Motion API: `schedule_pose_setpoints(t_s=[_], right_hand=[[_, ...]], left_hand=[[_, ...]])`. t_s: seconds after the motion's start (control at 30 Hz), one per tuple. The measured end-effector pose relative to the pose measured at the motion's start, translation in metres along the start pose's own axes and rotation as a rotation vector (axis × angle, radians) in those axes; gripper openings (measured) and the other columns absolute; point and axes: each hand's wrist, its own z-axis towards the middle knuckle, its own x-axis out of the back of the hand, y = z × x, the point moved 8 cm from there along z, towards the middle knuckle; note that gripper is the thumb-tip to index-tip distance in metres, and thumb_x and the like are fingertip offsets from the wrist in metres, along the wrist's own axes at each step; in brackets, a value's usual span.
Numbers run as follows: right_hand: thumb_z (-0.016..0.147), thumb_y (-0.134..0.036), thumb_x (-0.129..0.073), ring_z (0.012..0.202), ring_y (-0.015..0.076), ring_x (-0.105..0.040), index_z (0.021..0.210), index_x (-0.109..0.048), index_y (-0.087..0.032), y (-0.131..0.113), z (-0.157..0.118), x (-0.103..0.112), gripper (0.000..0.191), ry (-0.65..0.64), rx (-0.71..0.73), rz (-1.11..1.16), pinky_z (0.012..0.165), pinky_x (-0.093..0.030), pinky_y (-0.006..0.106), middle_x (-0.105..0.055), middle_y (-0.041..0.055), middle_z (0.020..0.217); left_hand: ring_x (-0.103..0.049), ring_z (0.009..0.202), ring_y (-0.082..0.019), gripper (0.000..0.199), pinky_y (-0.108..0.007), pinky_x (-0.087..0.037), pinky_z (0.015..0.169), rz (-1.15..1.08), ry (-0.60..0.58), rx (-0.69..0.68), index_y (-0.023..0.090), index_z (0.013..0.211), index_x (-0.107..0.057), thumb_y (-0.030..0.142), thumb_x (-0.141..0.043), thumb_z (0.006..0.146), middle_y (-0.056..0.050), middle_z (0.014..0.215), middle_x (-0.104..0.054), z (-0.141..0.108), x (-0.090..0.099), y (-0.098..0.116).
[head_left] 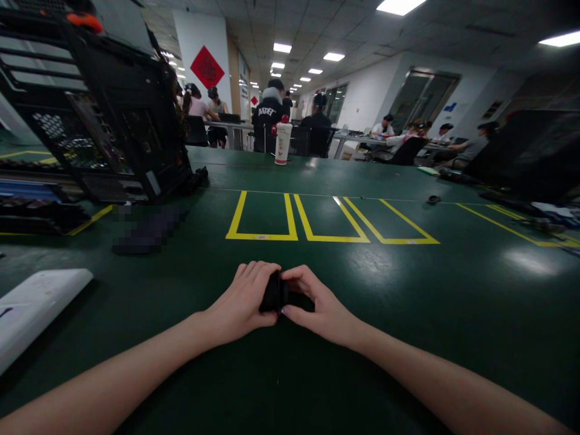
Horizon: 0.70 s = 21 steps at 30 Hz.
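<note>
My left hand [244, 297] grips a black object [272, 295] at 6 o'clock, right hand [324, 309] pinching it; steadiness seems needed next.

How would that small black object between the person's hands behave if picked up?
The black object is probably stiff: its edge looks straight between the left hand and right hand. It's likely easy to lift, being small enough for fingers to span.
</note>
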Motion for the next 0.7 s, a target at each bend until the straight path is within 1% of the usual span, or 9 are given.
schedule_pose_setpoints(t_s=[0.17,0.33,0.43,0.53,0.67,0.7], right_hand=[[0.086,-0.021,-0.054,0.102,0.0162,-0.057,0.107,-0.046,-0.023,0.0044,-0.0002,-0.0011,0.023,0.001,-0.057,0.072,0.09,-0.048,0.036,-0.055,0.0025,0.105],[0.084,-0.019,-0.056,0.111,0.0165,-0.051,0.118,-0.041,-0.023,0.0058,0.001,-0.0004,0.037,0.017,-0.064,0.059,0.099,-0.041,0.038,-0.052,0.0045,0.114],[0.082,-0.017,-0.058,0.108,0.0166,-0.053,0.114,-0.044,-0.022,0.0024,0.0007,-0.0013,0.034,-0.002,-0.036,0.03,0.098,-0.042,0.038,-0.053,0.0039,0.11],[0.078,-0.015,-0.062,0.105,0.0169,-0.054,0.109,-0.045,-0.022,-0.0019,-0.0002,0.0001,0.036,0.007,-0.001,-0.002,0.097,-0.042,0.038,-0.053,0.0026,0.107],[0.084,-0.02,-0.056,0.102,0.0161,-0.056,0.107,-0.046,-0.022,0.0003,-0.0005,-0.0007,0.025,0.0,-0.038,0.06,0.09,-0.048,0.036,-0.054,0.0024,0.105],[0.085,-0.02,-0.055,0.102,0.0159,-0.056,0.107,-0.046,-0.023,0.0011,-0.0003,-0.0008,0.024,0.002,-0.047,0.071,0.09,-0.048,0.036,-0.054,0.0024,0.105]], left_hand=[[-0.05,0.098,-0.026,0.054,-0.04,-0.04,0.082,0.011,0.007,-0.01,0.018,0.119,-0.037,0.02,-0.066,0.073,-0.008,0.111,-0.052,0.0011,0.0017,0.0019],[-0.05,0.098,-0.026,0.054,-0.04,-0.04,0.083,0.004,-0.001,-0.009,0.018,0.119,-0.037,0.02,-0.066,0.073,-0.008,0.111,-0.051,0.0013,0.0012,0.0018],[-0.049,0.099,-0.026,0.055,-0.04,-0.04,0.083,0.004,-0.012,0.0,0.019,0.119,-0.036,0.019,-0.065,0.072,-0.008,0.112,-0.051,0.0004,0.0009,0.0013],[-0.049,0.099,-0.026,0.057,-0.041,-0.04,0.083,0.011,-0.019,0.0,0.019,0.119,-0.035,0.017,-0.066,0.071,-0.008,0.112,-0.05,0.0,0.0008,0.0016],[-0.049,0.099,-0.027,0.055,-0.041,-0.04,0.083,0.001,-0.004,-0.002,0.02,0.118,-0.035,0.019,-0.065,0.073,-0.008,0.111,-0.051,0.0007,0.0027,0.0022],[-0.05,0.099,-0.027,0.054,-0.041,-0.04,0.083,0.0,0.0,-0.006,0.02,0.119,-0.035,0.019,-0.064,0.073,-0.008,0.111,-0.051,0.0009,0.0033,0.0027]])
